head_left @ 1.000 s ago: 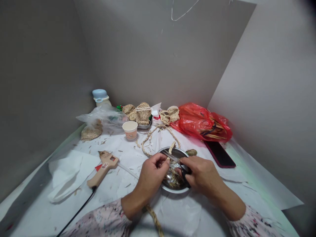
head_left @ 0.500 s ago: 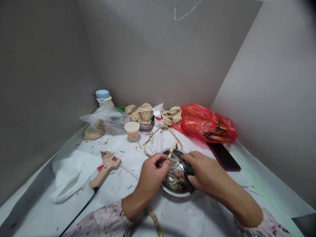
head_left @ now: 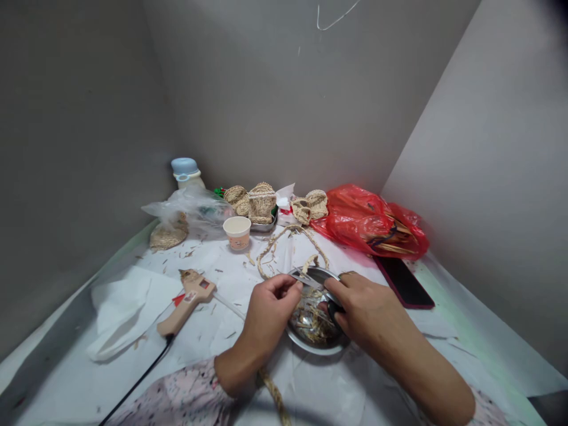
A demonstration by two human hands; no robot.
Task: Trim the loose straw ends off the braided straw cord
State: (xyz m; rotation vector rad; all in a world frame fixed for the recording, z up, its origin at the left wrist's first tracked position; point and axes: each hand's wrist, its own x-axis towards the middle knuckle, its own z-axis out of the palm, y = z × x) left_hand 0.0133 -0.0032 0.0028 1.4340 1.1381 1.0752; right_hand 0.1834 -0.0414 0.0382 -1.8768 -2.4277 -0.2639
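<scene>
My right hand [head_left: 361, 302] is closed around the black handles of a pair of scissors [head_left: 333, 310]. Their metal blades point left, spread apart beside my left fingertips. My left hand [head_left: 274, 305] pinches a braided straw cord [head_left: 276, 395]; the exact grip is hidden behind the fingers. One stretch of the cord hangs below my left wrist, and a pale piece shows just beyond the blades. Beneath both hands sits a round metal bowl [head_left: 317, 350] with straw scraps [head_left: 317, 334] in it. Behind the bowl, the cord lies in a loop.
At left lies a beige glue gun [head_left: 189, 305] with a black cable, near white paper [head_left: 118, 313]. Farther back stand a paper cup [head_left: 237, 234], woven straw pieces [head_left: 261, 202] and a blue-lidded bottle [head_left: 185, 168]. A red plastic bag [head_left: 355, 216] and a phone [head_left: 403, 283] are at right.
The scissor blades now show more clearly apart across the bowl. The pale cord piece behind them sits slightly lower. Both hands have shifted only a little.
</scene>
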